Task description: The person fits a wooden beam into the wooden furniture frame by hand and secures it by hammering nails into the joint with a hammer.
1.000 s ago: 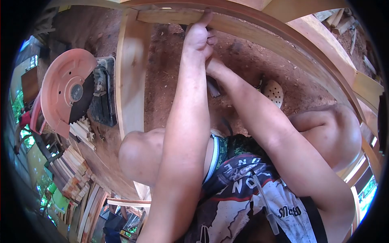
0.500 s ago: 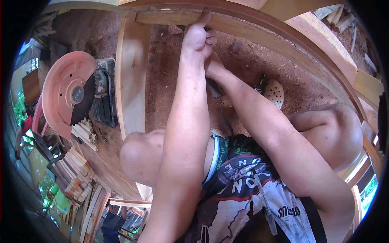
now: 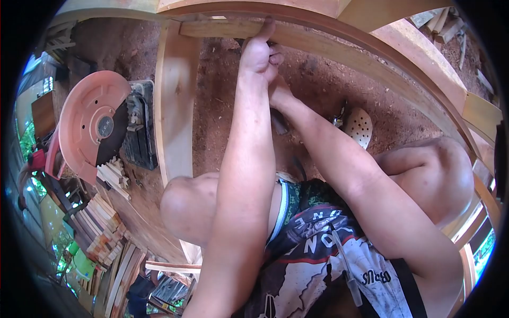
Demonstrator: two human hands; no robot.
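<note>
My left hand point(image 3: 257, 55) is at the wooden rail point(image 3: 313, 40) of a timber frame, its thumb stretched up against the rail. The other fingers of that hand are curled, and what they close on is hidden. Just below and behind it is my right hand point(image 3: 278, 90), with its fingers hidden by the left. A small dark part shows beside the left hand, too little to name. On the dirt under my forearms lies a grey tube-like piece point(image 3: 279, 125).
Left of an upright board point(image 3: 177, 100) stands a cut-off saw with an orange guard point(image 3: 87, 119). Cut wood strips point(image 3: 98, 222) are stacked beyond it. My bare knees are between the frame's boards. A perforated cream shoe point(image 3: 359, 127) is on the dirt floor.
The view has shifted slightly, so the saw and frame appear a little lower and farther right. My hands keep nearly the same place at the rail.
</note>
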